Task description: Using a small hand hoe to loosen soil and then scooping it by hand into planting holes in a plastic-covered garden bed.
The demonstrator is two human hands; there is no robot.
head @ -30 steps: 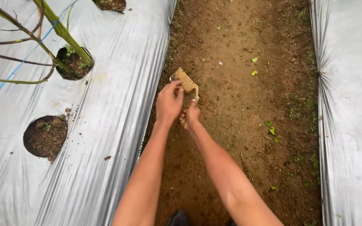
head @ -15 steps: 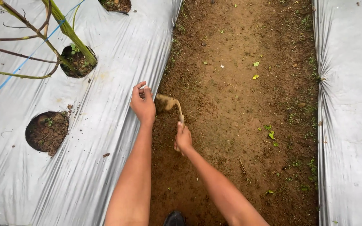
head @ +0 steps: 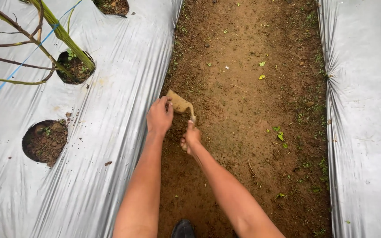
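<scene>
My right hand (head: 192,138) grips the handle of a small mud-caked hand hoe (head: 179,104), whose blade points left toward the edge of the silver plastic mulch sheet (head: 111,110). My left hand (head: 158,117) rests with its fingers curled against the hoe blade, just above the brown soil of the furrow (head: 243,110). Both forearms reach forward from the bottom of the view.
A second silver mulch sheet (head: 367,114) covers the bed on the right. The left sheet has round planting holes (head: 45,141), one holding a green plant stem (head: 65,37) with long leaves. A dark shoe tip (head: 182,229) shows at the bottom. Small weeds (head: 279,133) dot the furrow.
The hoe swung from the middle of the furrow leftward to the sheet's edge. My left hand reached out to the sheet, then came back onto the blade.
</scene>
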